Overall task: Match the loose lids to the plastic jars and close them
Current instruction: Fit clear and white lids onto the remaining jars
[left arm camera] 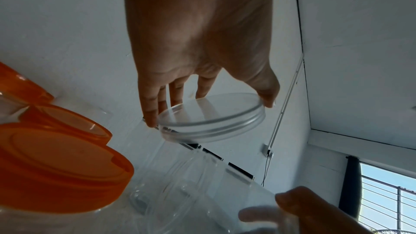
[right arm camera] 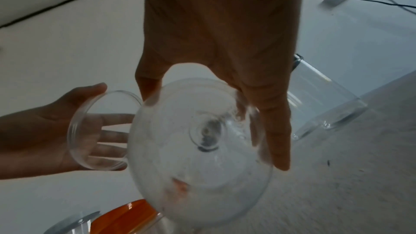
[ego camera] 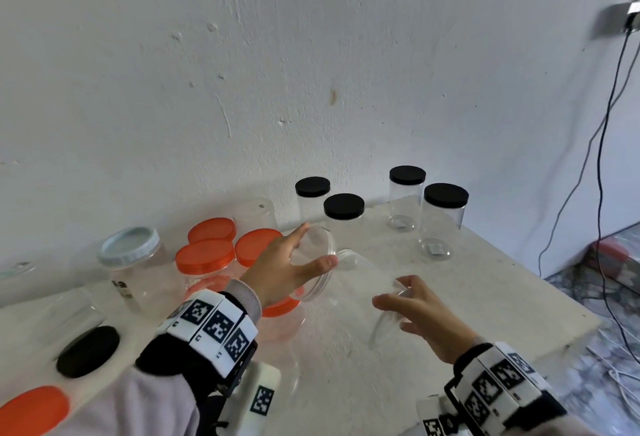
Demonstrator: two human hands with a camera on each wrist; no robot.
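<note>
My left hand [ego camera: 317, 245] holds a clear round lid [ego camera: 320, 264] by its rim between thumb and fingers, and the lid is tilted on edge above the table. The left wrist view shows the same lid [left arm camera: 211, 118] in my fingertips. Just right of it, my right hand [ego camera: 391, 292] grips the base end of a clear plastic jar [ego camera: 363, 279]. The jar is tipped over with its open mouth toward the lid. In the right wrist view I see the jar's bottom [right arm camera: 198, 149] under my fingers [right arm camera: 276, 131], with the lid [right arm camera: 101, 131] close beside it.
Several closed jars with black lids [ego camera: 344, 205] stand at the back. Orange-lidded jars [ego camera: 204, 255] and a pale-lidded jar [ego camera: 130, 245] crowd the left. A loose black lid [ego camera: 88, 350] and a loose orange lid [ego camera: 33, 411] lie near left. The table's edge [ego camera: 540, 283] drops off at right, by cables.
</note>
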